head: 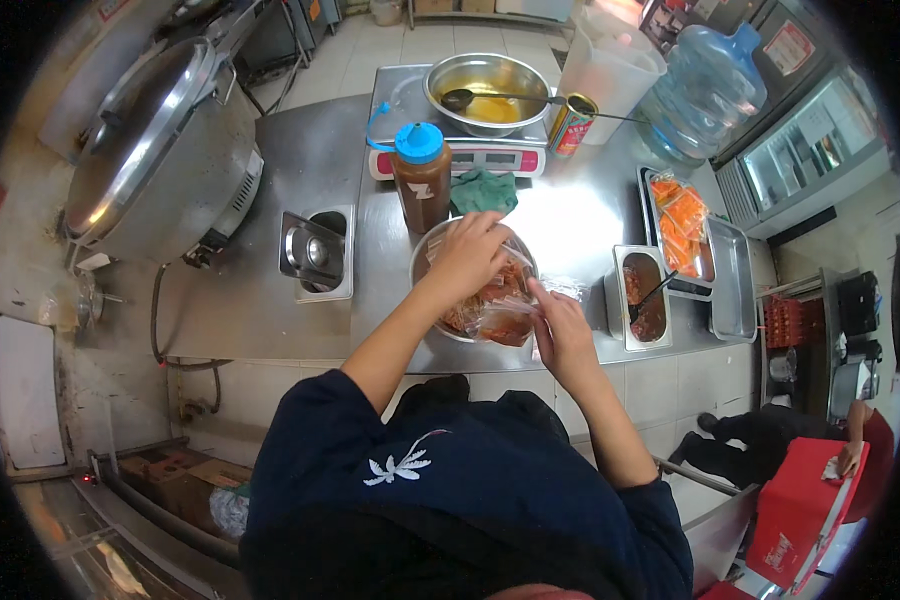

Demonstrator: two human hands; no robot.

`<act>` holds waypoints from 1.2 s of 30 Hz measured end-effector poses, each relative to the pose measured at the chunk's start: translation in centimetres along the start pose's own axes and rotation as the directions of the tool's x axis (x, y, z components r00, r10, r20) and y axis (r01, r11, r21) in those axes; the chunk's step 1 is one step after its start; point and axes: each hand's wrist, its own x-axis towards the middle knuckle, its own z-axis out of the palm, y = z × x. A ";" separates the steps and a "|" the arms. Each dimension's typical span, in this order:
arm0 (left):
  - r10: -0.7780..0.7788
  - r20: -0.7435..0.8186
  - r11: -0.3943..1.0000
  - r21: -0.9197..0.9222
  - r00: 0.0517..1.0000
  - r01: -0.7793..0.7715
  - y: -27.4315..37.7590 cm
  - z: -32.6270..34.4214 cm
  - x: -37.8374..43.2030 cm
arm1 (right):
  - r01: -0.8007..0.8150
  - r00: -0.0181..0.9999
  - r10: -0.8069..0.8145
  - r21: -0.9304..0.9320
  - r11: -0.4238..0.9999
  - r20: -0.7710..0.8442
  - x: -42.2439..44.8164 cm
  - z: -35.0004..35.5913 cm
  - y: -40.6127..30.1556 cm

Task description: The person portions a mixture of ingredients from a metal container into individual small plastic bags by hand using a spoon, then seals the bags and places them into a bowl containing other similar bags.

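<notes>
A round metal bowl (pixel 418 262) stands before me near the front edge of the steel table. Inside it lie several small clear plastic bags (pixel 506 324) of reddish-brown food. My left hand (pixel 471 255) reaches over the bowl, its fingers bent down among the bags; the fingertips are partly hidden, so a grip cannot be made out. At the bowl's right rim is my right hand (pixel 568 334), thumb and forefinger apart beside the top edge of a bag. Just behind the bowl stand a brown sauce squeeze bottle (pixel 422 184) with a blue cap and a crumpled green cloth (pixel 484 192).
Behind are a scale (pixel 397 94) bearing a metal bowl (pixel 487 66) with a ladle, a can (pixel 571 127), a pitcher (pixel 607 67) and a water jug (pixel 709 94). Left: a lidded pan (pixel 316 255), a large cooker (pixel 172 157). Right: a food pan (pixel 637 300), orange packets (pixel 679 221), a person (pixel 765 442).
</notes>
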 end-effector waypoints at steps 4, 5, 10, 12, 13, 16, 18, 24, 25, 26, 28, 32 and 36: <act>0.006 0.400 0.988 -0.144 0.917 0.057 -0.1 -0.4 0.9 | 0.105 0.994 -0.098 -0.173 0.979 0.051 -0.2 0.0 1.5; 0.008 0.402 0.988 -0.146 0.916 0.056 0.4 -0.8 0.9 | 0.091 0.995 -0.099 -0.219 0.972 -0.023 0.4 0.0 1.2; 0.043 0.270 0.883 -0.460 0.962 0.089 0.9 -1.1 -1.0 | 0.049 0.999 -0.051 -0.212 0.976 -0.003 1.0 1.3 3.6; -0.024 0.242 0.960 -0.266 0.970 0.091 0.0 -1.2 -2.6 | 0.053 0.997 -0.061 -0.168 0.984 -0.047 0.8 0.5 4.1; -0.096 0.196 0.992 -0.063 0.976 0.110 -0.4 -1.0 -3.5 | 0.061 0.994 -0.071 -0.121 0.991 -0.079 0.9 0.0 3.9; -0.094 0.195 0.972 0.228 0.976 0.048 -0.9 0.1 -4.9 | 0.060 0.992 -0.072 -0.116 0.992 -0.106 1.7 -2.8 1.5; -0.102 0.211 0.978 0.200 0.972 0.059 -1.1 0.0 -4.2 | -0.009 0.990 -0.003 -0.086 0.996 -0.138 1.4 -4.2 0.2; -0.077 0.214 0.984 -0.142 0.974 0.109 3.9 -2.4 1.2 | 0.081 0.997 -0.080 -0.169 0.982 0.012 -1.3 -7.4 0.4; -0.050 0.184 0.960 -0.264 0.982 0.098 5.3 -2.5 1.7 | 0.115 0.993 -0.116 -0.192 0.975 0.007 -1.6 -7.8 0.2; 0.010 0.251 0.960 -0.273 0.968 0.061 6.1 -2.4 2.1 | 0.050 0.998 -0.054 -0.180 0.982 -0.018 -1.8 -8.3 -0.3; 0.053 0.398 0.938 -0.335 0.916 0.091 9.4 -2.7 3.5 | 0.049 0.985 -0.083 -0.217 0.975 -0.151 -1.2 -9.3 -1.4; 0.107 0.571 0.773 -0.562 0.814 0.293 15.2 -2.8 5.5 | 0.030 0.994 -0.045 -0.146 0.989 -0.102 -2.0 -12.1 0.1; 0.100 0.528 0.521 -0.750 0.843 0.408 16.7 -0.8 6.3 | 0.034 0.974 -0.064 -0.139 0.990 -0.219 -3.1 -17.4 3.5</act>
